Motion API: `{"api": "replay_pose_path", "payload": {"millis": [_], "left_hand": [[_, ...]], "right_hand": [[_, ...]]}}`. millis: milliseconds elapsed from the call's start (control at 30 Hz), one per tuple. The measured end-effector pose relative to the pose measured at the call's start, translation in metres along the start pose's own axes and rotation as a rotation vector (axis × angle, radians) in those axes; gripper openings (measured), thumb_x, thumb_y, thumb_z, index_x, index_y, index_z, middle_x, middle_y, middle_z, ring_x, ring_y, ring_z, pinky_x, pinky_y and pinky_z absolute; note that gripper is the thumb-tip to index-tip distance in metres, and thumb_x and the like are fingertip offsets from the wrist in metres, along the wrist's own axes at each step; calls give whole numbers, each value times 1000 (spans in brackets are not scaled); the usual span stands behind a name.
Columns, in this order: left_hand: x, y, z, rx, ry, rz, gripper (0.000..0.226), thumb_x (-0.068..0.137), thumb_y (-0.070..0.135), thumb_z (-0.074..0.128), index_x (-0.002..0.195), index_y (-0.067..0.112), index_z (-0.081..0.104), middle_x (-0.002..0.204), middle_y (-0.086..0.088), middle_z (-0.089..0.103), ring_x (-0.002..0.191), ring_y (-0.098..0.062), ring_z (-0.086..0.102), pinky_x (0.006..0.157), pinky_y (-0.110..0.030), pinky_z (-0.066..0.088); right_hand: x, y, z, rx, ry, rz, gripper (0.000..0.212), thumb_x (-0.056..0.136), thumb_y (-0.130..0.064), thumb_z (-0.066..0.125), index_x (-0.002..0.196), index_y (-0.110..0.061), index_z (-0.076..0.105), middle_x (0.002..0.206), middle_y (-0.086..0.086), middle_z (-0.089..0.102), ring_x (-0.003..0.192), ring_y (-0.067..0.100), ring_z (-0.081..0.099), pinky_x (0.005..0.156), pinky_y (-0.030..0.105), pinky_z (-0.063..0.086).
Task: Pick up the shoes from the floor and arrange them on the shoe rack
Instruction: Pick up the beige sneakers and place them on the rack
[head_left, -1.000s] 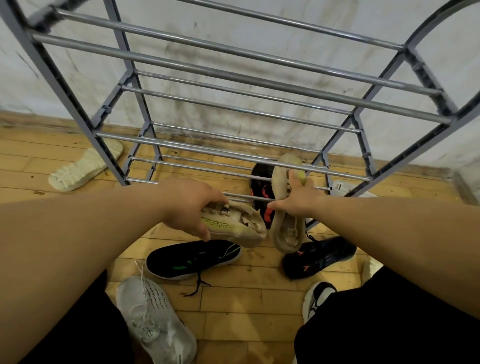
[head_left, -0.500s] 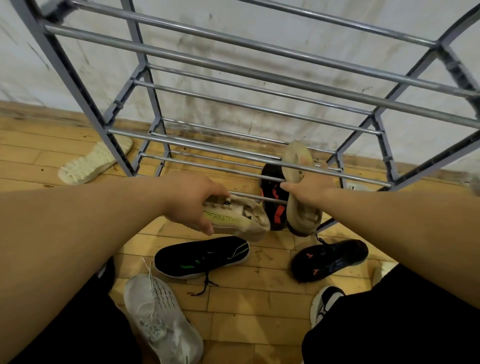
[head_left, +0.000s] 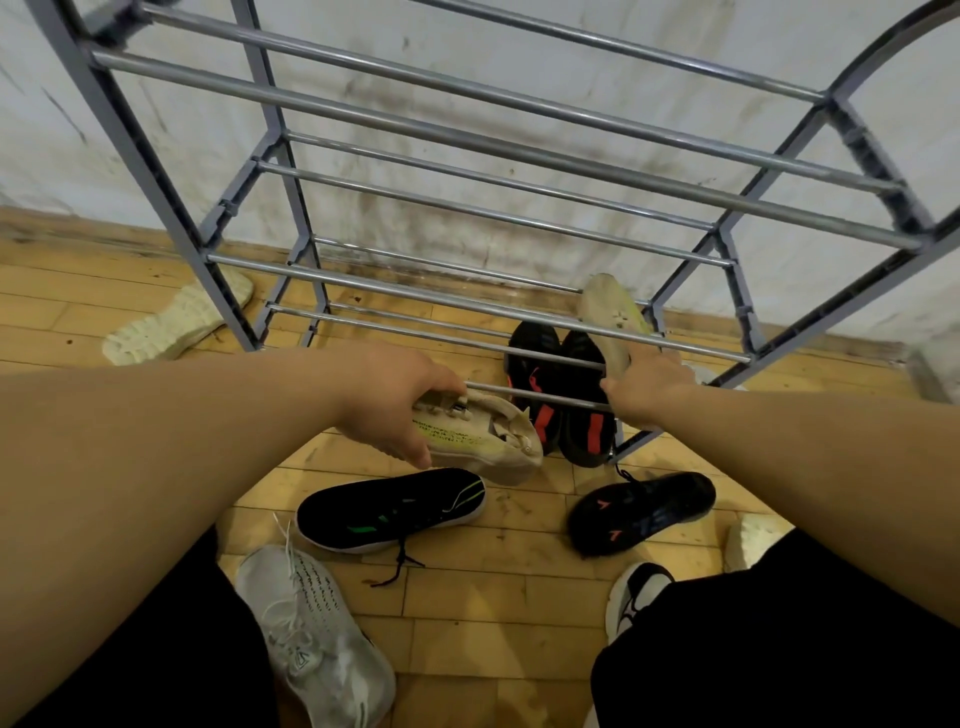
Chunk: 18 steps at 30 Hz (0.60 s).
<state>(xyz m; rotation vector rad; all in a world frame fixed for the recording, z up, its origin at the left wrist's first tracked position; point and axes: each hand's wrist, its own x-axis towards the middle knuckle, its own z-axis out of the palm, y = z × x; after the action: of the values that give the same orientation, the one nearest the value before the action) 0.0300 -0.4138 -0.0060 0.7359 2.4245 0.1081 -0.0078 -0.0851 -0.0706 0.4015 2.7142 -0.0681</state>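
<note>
beige shoe (head_left: 609, 317) toe toward wall

Floor (head_left: 483, 618): wooden boards; a black sneaker (head_left: 395, 512), a second black sneaker (head_left: 641, 512), a grey sneaker (head_left: 311, 639) and a cream sole-up shoe (head_left: 176, 325) lie on it.
Shoe rack (head_left: 249, 291): bottom rails carry a black-and-red pair (head_left: 558, 395).

The shoe rack's (head_left: 467, 291) lowest shelf lies bare along its left and middle bars, an open way in from the front. Its right end is taken by a black pair (head_left: 558, 395) and a beige shoe (head_left: 610, 319). On the floor (head_left: 493, 597) before the rack, a black shoe (head_left: 389, 512), another black one (head_left: 641, 512) and a white shoe (head_left: 311, 634) crowd the approach.
</note>
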Motion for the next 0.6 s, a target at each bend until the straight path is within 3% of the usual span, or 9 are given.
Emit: {"api": "replay_pose_path", "payload": {"millis": [100,200,300,400,533,600], "left_hand": [[-1,2,2,13,-8,-2,95,75,62,80,154,50,28,142,15,50,121,-15,52,98,-37,48],[-1,3,2,15,-11,-5,95,75,62,80,154,50,28,142,14,50,121,-15,52,98,-37,48],[0,5,1,14,-9,3,94,75,62,80,154,49,29,142,14,50,121,-15,52,99,-38,49],[1,7,-1,21,0,8,94,76,61,79,154,48,29,142,14,50,121,-15,51,98,-35,47],[0,6,-1,1,16,7,94,76,60,80,154,48,28,142,14,49,121,-14,51,94,-32,46],[-4,2,0,-11,26,3,94,76,60,80,154,48,28,143,14,49,121,-13,51,94,-31,46]], "right_hand": [[0,8,-1,-40,-56,-33,83,95,-43,54,161,-37,3,160,23,21,133,46,42,107,50,44],[3,12,6,-124,-23,-133,74,102,-33,41,160,-39,-5,164,24,15,145,47,27,112,54,37],[7,16,7,-124,5,-87,73,101,-27,40,160,-39,-1,163,29,10,134,53,39,104,54,46],[3,15,4,-115,-20,-44,83,99,-21,44,159,-40,-10,163,33,6,132,54,43,91,49,51],[-12,6,-4,-185,12,-76,88,93,-45,57,161,-32,3,155,26,31,126,47,48,93,49,51],[-30,0,-6,-159,41,-229,94,84,-56,64,159,-30,13,155,18,33,133,43,43,102,52,48]]}}
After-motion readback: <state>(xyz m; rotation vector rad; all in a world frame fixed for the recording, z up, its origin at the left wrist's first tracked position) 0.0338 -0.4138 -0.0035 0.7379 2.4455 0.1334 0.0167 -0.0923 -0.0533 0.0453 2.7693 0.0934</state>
